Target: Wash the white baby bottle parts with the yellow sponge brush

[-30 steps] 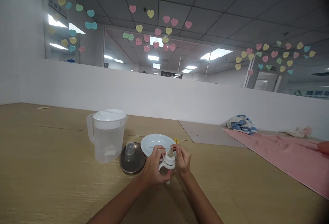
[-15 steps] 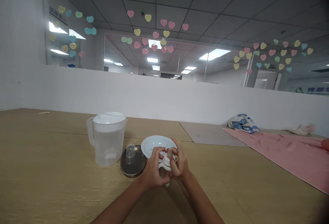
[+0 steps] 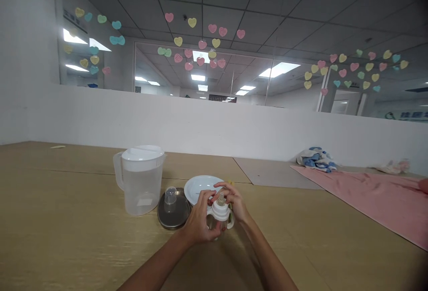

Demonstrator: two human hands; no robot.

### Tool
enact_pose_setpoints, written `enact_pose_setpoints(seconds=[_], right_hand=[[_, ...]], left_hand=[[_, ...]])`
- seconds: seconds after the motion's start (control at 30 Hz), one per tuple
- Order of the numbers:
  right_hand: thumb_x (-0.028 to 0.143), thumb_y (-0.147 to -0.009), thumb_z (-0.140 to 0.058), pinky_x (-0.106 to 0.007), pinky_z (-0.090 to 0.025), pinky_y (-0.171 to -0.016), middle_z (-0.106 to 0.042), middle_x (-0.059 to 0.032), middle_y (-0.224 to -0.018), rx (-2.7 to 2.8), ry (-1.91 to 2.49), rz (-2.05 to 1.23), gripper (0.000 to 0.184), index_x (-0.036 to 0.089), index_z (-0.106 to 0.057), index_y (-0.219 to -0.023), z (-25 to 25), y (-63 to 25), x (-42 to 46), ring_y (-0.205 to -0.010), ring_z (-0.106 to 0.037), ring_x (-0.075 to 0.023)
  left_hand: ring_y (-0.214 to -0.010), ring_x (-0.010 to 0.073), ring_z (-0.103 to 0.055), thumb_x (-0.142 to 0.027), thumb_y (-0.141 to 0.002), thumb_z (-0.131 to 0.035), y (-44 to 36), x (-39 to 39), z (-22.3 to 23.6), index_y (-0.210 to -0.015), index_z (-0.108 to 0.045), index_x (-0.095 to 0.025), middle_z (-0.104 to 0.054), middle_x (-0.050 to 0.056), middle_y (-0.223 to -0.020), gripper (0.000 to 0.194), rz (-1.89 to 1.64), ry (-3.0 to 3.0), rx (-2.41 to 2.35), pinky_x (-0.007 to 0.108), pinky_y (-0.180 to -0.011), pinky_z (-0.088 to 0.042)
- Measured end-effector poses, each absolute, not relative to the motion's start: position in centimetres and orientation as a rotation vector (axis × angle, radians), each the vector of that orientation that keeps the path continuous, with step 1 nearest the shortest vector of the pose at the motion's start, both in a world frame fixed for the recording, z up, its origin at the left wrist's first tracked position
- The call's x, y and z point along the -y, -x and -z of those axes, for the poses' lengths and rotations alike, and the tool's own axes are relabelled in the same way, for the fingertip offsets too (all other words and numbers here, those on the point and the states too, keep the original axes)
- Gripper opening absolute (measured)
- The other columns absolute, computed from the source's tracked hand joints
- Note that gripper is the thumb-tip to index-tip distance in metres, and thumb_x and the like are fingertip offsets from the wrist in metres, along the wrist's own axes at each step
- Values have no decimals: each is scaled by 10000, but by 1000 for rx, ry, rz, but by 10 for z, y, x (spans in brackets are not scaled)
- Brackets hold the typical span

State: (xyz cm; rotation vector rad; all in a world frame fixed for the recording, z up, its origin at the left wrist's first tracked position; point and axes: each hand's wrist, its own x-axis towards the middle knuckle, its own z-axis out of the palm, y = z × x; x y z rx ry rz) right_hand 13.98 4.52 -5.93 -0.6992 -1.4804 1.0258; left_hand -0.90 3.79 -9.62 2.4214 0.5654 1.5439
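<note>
The fingers [image 3: 228, 188] of the right hand [image 3: 237, 201] are arching over the top of a clear plastic baby bottle with a white collar and a tan silicone teat [image 3: 220, 213], closing narrowly around the collar, while the fingers [image 3: 207, 197] of the left hand [image 3: 198, 219] are wrapping the near side of the bottle, so both hands are gripping it. The bottle is standing roughly upright between the hands, teat up, held near the middle of the front part of a light wooden tabletop [image 3: 70, 233]. Just behind the hands, a round white ceramic plate [image 3: 195, 189] is lying on the tabletop, with a small yellow object [image 3: 229, 182] partly showing beyond it. To the left of the plate, a round stainless steel tray [image 3: 163, 222] is carrying an upside-down clear plastic cap [image 3: 170, 196]. Further left, a clear plastic water pitcher with a white lid [image 3: 140, 190] is standing beside the tray. Toward the right edge, a pink towel [image 3: 361, 197] is lying flat, with a crumpled blue-and-white cloth [image 3: 316, 159] sitting near the far wall.
</note>
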Motion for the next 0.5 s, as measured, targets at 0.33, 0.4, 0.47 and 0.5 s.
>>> enact_pose_setpoints(seconds=[0.33,0.4,0.47,0.5], right_hand=[[200,-614,-461,-234,-359,-493,-480,47,-501,1390,689,-619,306,165,-572,-897,70,-139,-47,-485,-459,-123],[228,-681,-462,-229,-336,-467,-401,62,-468,1389,720,-464,200,167,-577,-833,74,-141,-47,-445,-413,-111],[260,-745,-445,-231,-325,-459,-420,48,-483,1419,756,-299,159,170,-574,-767,78,-143,-45,-443,-410,-109],[271,-769,-437,-234,-328,-466,-450,34,-505,1447,769,-207,169,171,-567,-728,80,-142,-44,-457,-421,-111]], left_hand=[[-973,234,-451,-117,-526,-570,6,-33,90,-1227,-283,-209,-387,96,-1134,763,-1513,-2454,-568,360,-788,-444],[-965,233,-456,-123,-532,-574,6,-33,91,-1234,-283,-210,-389,101,-1138,765,-1515,-2461,-585,360,-783,-448],[-961,231,-461,-120,-532,-572,6,-34,91,-1236,-288,-208,-398,102,-1136,765,-1511,-2465,-587,358,-783,-449],[-963,231,-462,-117,-529,-569,6,-34,91,-1238,-290,-207,-403,102,-1136,766,-1512,-2467,-581,357,-786,-449]])
